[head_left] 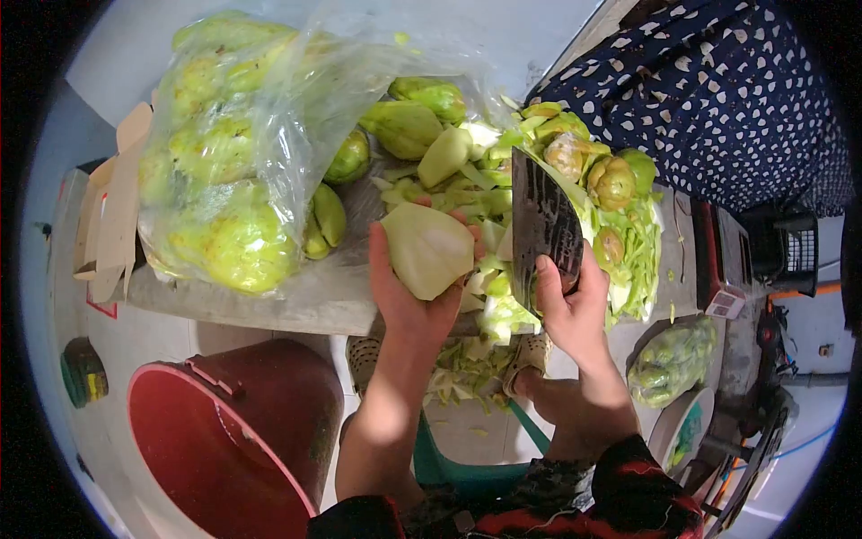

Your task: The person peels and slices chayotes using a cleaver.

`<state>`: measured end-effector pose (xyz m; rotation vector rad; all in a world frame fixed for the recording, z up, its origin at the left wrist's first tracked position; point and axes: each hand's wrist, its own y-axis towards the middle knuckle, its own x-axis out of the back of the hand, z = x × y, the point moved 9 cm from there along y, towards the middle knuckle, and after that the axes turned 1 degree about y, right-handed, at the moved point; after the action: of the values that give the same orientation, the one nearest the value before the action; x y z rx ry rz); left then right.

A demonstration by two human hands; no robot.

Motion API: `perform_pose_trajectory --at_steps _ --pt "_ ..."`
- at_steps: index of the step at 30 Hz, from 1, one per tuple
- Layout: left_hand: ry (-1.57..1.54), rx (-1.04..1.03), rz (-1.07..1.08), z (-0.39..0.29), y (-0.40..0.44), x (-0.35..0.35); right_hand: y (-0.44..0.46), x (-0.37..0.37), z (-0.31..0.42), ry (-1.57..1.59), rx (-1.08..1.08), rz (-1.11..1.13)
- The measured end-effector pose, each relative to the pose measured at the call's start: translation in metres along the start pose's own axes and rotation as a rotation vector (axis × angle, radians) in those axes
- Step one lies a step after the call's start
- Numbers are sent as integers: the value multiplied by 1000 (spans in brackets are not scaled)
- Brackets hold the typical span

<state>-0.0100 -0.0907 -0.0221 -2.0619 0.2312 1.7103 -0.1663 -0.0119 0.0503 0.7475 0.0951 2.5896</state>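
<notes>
My left hand [415, 301] is closed around a pale, peeled chayote [426, 250], fingers wrapped behind it. In my right hand [575, 301] is a broad knife [543, 225], its dark, wet-looking blade pointing up and away from me. The blade is apart from the chayote, just to its right; the handle is mostly hidden by my fingers. Behind the hands, a heap of green peels [633, 278] spreads over the low table [242, 310]. A peeled chayote [445, 157] and unpeeled chayotes [400, 126] lie beyond my left hand.
A clear plastic bag of chayotes [224, 162] fills the table's left side, next to an open cardboard box [112, 202]. An empty-looking red bucket [233, 422] lies tilted on the floor at left. Another bagged batch [673, 359] sits at right. Dotted dark blue cloth [700, 90] hangs beyond.
</notes>
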Motion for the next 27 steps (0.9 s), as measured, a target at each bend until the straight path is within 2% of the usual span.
perform_pose_trajectory --at_steps 3,8,11,13,14,16,17,18,19,20,21,23,24,25,26,27 --pt "48 7 -24 -2 -1 -1 3 -1 -2 146 -9 -29" --pt "95 8 -32 -3 -1 1 2 -1 -4 139 -24 -28" --pt "164 17 -153 -6 -3 6 2 3 -8 110 -4 -42" --pt "371 101 -156 -7 -5 5 5 11 -7 96 18 -60" --pt "372 105 -156 -11 -9 4 7 16 -6 85 32 -85" --pt "714 40 -19 -27 -18 -14 17 29 -4 76 49 -116" --pt "718 40 -13 -39 -24 -17 22 41 -2 66 73 -171" --pt "951 -29 47 -57 -32 -26 23 52 0 58 95 -229" --pt "1181 -104 115 -68 -41 -42 24 55 9 311 -38 -232" --pt "1233 -93 -79 -82 -59 -52 28 71 7 243 23 -284" --pt "1428 -259 19 -103 -75 -67 30 85 4 270 25 -327" --pt "1681 -405 -88 -137 -116 -85 33 110 2 288 13 -404" --pt "1751 -378 -166 -151 -141 -86 34 123 2 278 46 -459" --pt "1785 -375 -283 -172 -172 -70 36 133 -2 282 57 -465" --pt "1804 -353 -313 -186 -199 -61 37 144 -6 283 67 -474" --pt "1634 -378 -327 -190 -217 -55 38 153 -9 277 66 -484"
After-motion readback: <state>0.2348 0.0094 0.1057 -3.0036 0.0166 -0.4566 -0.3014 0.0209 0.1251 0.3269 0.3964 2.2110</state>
